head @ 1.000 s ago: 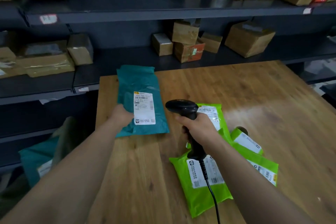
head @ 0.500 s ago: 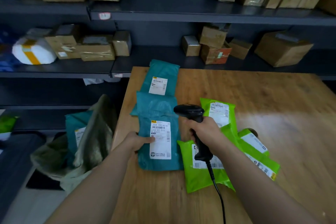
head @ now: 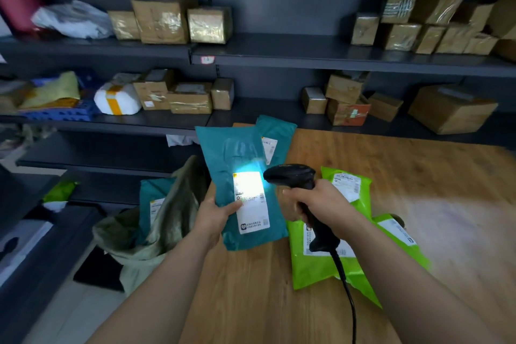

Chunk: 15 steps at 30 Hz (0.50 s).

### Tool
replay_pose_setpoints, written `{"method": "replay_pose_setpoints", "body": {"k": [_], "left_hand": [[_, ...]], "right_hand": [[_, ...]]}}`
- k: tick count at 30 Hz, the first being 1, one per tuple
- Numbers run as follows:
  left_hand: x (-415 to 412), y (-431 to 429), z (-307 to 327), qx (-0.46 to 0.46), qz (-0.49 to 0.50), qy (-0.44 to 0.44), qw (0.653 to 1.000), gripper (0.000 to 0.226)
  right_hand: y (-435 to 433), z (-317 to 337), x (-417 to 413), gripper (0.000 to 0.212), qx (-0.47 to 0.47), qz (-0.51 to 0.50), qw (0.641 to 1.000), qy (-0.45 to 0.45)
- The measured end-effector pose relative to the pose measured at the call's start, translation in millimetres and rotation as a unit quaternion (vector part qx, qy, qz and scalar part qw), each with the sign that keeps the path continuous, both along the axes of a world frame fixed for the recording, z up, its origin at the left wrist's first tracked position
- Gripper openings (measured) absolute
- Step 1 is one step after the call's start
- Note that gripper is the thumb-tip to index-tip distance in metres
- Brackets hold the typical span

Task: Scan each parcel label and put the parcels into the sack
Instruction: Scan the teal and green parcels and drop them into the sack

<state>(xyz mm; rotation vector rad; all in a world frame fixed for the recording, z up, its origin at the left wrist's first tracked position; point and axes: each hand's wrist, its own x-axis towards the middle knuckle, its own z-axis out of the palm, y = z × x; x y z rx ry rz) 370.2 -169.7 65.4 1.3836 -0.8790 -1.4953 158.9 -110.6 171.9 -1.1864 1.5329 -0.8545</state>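
My left hand (head: pixel 215 213) grips a teal parcel (head: pixel 231 165) by its lower left edge and holds it tilted up above the table's left end. My right hand (head: pixel 318 204) holds a black corded scanner (head: pixel 293 176) aimed at the parcel's white label (head: pixel 251 201), whose upper part glows under the scanner's light. A second teal parcel (head: pixel 276 137) lies flat on the wooden table (head: pixel 391 176) behind it. Three lime-green parcels (head: pixel 318 262) lie on the table under and right of my right hand. The olive sack (head: pixel 167 218) stands open on the floor left of the table, with a teal parcel (head: pixel 155 204) inside.
Dark shelving (head: pixel 307 56) runs behind and to the left, stacked with taped cardboard boxes (head: pixel 449 109) and a white wrapped bundle (head: pixel 117 99). A green packet (head: pixel 60 190) lies on a low shelf at left. The scanner's cable (head: pixel 349 296) trails over the table's near edge.
The teal parcel has been lifted off the table and tilted toward the scanner. The scanner's light has come on over the label. The view has shifted left and up.
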Motion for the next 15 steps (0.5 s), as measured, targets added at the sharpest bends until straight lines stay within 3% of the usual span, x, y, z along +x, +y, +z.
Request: {"method": "replay_pose_setpoints", "body": {"k": [7,15], "left_hand": [[-2.2,13.4,-6.9,-0.004,0.034,0.012,0.999,0.040],[-7.9,25.9,-4.2,-0.019,0.022,0.023,0.999,0.031]], "right_hand": [[26.6,18.9,-11.9,0.026,-0.005,0.032,0.999,0.013],[43.4,31.5,-25.2,0.018,0.000,0.025,1.000,0.008]]}}
